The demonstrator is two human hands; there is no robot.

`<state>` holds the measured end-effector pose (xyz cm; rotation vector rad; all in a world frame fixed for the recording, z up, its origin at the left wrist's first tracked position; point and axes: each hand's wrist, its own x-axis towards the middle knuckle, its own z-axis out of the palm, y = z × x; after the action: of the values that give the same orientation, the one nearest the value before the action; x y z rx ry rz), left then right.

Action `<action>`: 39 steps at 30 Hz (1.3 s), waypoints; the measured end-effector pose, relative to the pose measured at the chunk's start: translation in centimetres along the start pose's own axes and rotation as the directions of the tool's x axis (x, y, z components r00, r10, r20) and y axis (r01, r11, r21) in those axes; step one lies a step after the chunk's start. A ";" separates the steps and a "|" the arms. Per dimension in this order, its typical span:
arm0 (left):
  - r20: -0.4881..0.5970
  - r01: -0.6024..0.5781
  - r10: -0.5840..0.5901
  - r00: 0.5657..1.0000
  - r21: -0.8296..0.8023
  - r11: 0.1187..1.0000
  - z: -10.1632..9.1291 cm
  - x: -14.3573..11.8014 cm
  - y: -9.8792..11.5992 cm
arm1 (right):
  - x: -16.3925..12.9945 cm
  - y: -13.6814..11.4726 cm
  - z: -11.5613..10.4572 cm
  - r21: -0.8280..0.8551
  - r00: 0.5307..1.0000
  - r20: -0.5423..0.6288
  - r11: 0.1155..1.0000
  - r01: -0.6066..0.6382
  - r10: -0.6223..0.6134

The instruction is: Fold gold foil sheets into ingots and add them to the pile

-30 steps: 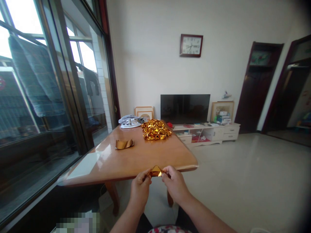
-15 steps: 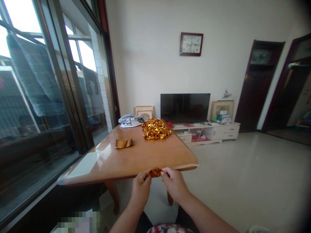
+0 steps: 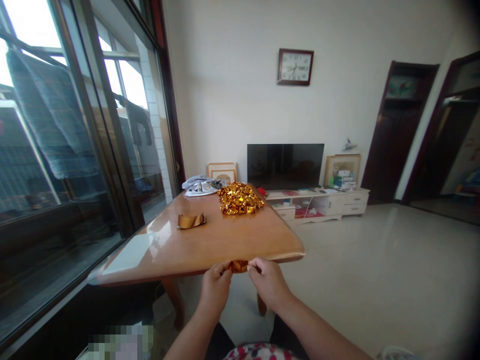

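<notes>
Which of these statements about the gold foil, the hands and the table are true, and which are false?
1. Both hands pinch one small folded gold foil piece. True.
2. The left hand rests flat on the wooden table. False: it holds the foil at the table's near edge.
3. A pile of folded gold foil pieces lies at the table's far end. True.
4. The curled gold foil strip lies on the floor. False: it lies on the table.
5. The right hand holds a clock. False: the wall clock hangs above the television.

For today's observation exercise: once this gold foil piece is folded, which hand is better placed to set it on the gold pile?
Probably the right hand. Both hands pinch the gold foil piece at the table's near edge, but the gold pile lies far and slightly right of the left hand.
</notes>
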<state>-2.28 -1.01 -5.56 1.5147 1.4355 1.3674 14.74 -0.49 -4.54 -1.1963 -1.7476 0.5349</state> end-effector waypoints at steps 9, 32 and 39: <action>0.054 0.022 -0.021 0.998 -0.016 1.000 -0.3 -0.1 0.7 | 0.0 0.2 0.0 0.033 0.997 0.018 0.997 -0.070 0.069; 0.347 -0.219 0.127 0.929 0.242 0.945 -1.4 0.9 1.3 | 0.9 1.6 -2.0 -0.080 0.961 0.270 0.996 -0.037 0.058; 0.383 -0.236 0.130 0.915 0.245 0.940 -1.5 1.1 1.2 | 0.6 1.3 -2.4 -0.034 0.934 0.355 0.999 -0.033 0.043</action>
<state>-3.48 -0.47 -3.73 2.0161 1.3178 0.9366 17.39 0.33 -4.12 -1.2099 -2.0437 0.7930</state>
